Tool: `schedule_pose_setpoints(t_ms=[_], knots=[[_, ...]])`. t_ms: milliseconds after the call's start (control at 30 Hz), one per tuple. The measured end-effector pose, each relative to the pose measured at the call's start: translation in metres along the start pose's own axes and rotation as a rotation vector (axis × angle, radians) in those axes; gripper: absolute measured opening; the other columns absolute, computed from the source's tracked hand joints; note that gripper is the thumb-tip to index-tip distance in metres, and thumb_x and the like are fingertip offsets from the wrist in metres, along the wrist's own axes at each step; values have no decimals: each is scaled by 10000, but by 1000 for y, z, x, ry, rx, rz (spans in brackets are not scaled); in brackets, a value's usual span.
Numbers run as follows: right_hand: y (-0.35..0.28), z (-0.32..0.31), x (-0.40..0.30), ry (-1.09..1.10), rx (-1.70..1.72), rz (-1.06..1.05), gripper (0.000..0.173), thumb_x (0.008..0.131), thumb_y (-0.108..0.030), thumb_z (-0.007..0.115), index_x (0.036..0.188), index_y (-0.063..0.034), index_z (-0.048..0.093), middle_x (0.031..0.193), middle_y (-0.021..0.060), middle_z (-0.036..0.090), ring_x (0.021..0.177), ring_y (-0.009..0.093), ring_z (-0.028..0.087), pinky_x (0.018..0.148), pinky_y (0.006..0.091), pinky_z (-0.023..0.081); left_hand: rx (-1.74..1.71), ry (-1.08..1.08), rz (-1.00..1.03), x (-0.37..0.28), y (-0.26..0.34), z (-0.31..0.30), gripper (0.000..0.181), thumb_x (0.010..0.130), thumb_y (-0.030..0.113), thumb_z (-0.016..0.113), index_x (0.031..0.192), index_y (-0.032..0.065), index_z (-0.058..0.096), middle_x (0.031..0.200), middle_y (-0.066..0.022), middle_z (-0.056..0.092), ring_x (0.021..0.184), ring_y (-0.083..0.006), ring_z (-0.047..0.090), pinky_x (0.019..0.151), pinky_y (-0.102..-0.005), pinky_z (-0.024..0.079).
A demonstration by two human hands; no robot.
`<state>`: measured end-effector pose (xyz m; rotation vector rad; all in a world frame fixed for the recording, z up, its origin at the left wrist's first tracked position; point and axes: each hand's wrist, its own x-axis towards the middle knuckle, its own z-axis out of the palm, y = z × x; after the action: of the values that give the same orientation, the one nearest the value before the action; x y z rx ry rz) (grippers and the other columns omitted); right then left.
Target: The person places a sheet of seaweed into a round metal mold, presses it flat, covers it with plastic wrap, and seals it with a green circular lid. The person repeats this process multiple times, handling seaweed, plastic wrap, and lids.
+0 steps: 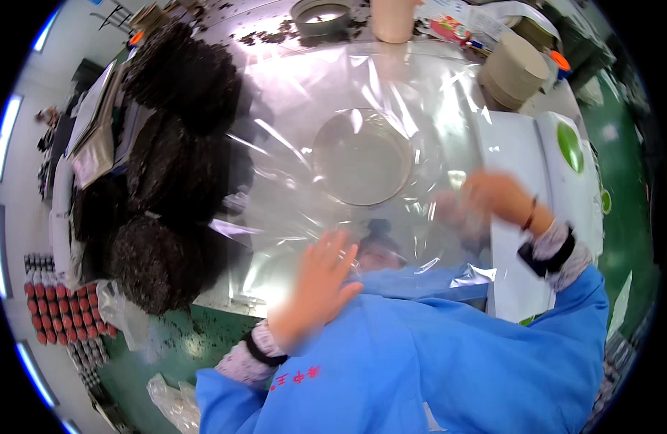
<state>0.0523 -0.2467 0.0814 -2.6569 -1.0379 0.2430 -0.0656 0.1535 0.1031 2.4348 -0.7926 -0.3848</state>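
A sheet of clear plastic film (279, 200) lies spread over the metal worktop, creased and full of reflections. Beneath the film, near its middle, shows a round, ring-edged form (361, 157). My left hand (320, 282) rests on or just over the near edge of the film, fingers spread, holding nothing. My right hand (488, 195), blurred, is over the right part of the film with its fingers bent; whether it pinches anything cannot be made out.
Dark, crumbly round cakes (154, 266) are stacked along the left. A grey metal ring (321, 17) and a beige cylinder (393, 20) stand at the back. Stacked beige cups (512, 70) stand at the back right. White packaging with green ovals (561, 190) lies on the right.
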Motion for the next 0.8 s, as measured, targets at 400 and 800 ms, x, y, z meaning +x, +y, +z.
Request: schedule_pose_setpoints(t_ms=[400, 800], knots=[[337, -86, 1, 367, -710, 605, 209, 903, -114, 579, 1104, -64, 544, 1049, 136, 567, 1079, 358, 531, 921, 439, 424, 705, 786, -625, -100, -59, -117, 504, 817, 142, 705, 1288, 35, 561, 1315, -180, 530, 1215, -347, 501, 1034, -432, 401], [11, -75, 127, 819, -603, -233, 153, 766, -96, 609, 909, -41, 617, 866, 119, 601, 803, 277, 614, 677, 379, 518, 785, 596, -930, -164, -106, -121, 534, 884, 105, 550, 1400, 0, 461, 1443, -215, 454, 1323, -378, 433, 1102, -429, 353]])
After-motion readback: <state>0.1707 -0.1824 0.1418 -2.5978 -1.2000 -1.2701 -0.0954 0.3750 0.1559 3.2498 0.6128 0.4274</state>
